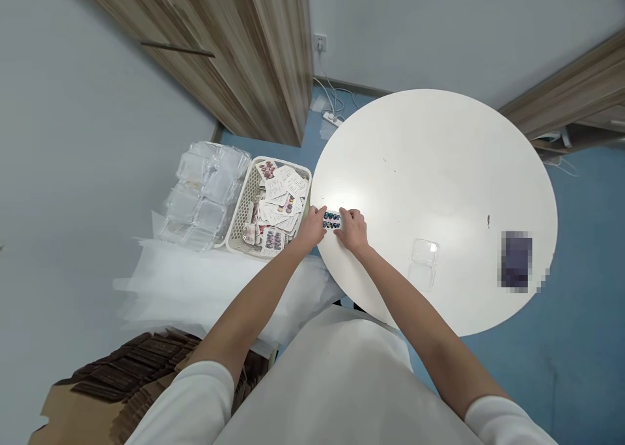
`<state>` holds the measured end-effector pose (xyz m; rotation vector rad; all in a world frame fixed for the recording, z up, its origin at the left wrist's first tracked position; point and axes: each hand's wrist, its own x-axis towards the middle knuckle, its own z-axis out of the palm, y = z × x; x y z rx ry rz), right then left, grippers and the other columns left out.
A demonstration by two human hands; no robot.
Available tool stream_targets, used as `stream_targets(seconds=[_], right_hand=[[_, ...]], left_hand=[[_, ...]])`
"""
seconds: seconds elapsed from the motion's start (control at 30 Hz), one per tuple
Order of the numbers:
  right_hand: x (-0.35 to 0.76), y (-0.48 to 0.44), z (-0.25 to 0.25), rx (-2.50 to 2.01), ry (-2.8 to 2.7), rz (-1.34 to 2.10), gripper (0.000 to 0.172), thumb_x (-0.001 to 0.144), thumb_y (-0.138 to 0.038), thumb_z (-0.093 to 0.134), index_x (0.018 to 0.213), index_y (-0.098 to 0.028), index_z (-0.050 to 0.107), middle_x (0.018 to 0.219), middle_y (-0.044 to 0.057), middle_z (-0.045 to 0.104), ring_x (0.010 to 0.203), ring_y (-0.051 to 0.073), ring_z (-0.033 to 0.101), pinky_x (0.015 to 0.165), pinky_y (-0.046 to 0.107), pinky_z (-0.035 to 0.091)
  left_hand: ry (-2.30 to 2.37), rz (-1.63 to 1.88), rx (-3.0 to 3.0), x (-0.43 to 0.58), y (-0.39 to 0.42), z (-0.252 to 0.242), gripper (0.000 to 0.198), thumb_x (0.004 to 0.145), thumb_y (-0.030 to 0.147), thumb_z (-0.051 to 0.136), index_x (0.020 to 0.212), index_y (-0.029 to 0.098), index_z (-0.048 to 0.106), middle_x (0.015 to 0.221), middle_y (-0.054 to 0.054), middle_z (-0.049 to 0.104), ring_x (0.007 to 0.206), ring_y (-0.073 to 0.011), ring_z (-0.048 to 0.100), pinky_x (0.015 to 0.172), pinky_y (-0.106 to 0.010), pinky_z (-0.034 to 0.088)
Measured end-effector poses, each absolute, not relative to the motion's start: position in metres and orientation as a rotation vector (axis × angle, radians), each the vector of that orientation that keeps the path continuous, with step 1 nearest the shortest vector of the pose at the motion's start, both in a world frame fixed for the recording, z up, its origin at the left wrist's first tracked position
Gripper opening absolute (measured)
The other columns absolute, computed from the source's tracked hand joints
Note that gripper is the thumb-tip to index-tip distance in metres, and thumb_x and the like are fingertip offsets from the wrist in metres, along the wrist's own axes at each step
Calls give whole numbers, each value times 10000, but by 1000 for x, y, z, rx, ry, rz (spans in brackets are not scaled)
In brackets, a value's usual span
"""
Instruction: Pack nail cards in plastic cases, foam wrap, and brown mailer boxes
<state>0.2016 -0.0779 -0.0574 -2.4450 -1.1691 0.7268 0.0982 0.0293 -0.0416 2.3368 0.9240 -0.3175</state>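
Note:
A small white card of press-on nails [331,221], with two rows of dark glossy teal nails, is at the left side of the round white table [439,152]. My left hand [311,227] grips the card's left edge, fingers bent. At the opposite edge, my right hand [353,229] pinches it between thumb and fingers. Right of my right forearm, a clear plastic case [424,253] lies unfolded on the tabletop. Just left of my left hand stands a white perforated basket [239,227] full of loose nail cards [278,204], some face up, others showing printed text.
A heap of clear plastic cases [200,191] fills a container beyond the basket. White sheets [170,275] lie in front, with stacked brown cardboard [131,373] nearer me. A blurred dark object [516,261] is at the table's right. A power strip [333,118] rests on the floor behind.

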Motion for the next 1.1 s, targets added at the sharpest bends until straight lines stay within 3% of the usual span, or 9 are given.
stream_targets(seconds=[0.43, 0.63, 1.1], right_hand=[[196, -80, -57, -2433, -1132, 720, 539, 724, -216, 593, 1222, -255, 394, 1059, 74, 527, 962, 247, 480, 805, 404, 358], [196, -95, -54, -2223, -1036, 765, 599, 731, -178, 553, 1283, -206, 325, 1047, 70, 524, 929, 203, 496, 824, 374, 399], [219, -222, -14, -2030, -955, 731, 680, 757, -220, 539, 1354, -312, 227, 1032, 56, 475, 878, 196, 494, 761, 395, 467]], left_hand=[[897, -152, 2256, 92, 23, -43, 600, 695, 76, 572, 1235, 179, 333, 1116, -108, 493, 1060, -242, 485, 824, -334, 415], [833, -88, 2241, 85, 16, -39, 688, 682, 86, 593, 1292, 182, 290, 1157, -100, 473, 1059, -224, 479, 868, -329, 411], [545, 7, 2145, 103, -73, -6, 659, 728, 205, 588, 1316, 202, 291, 1019, -56, 525, 687, -142, 522, 692, -314, 459]])
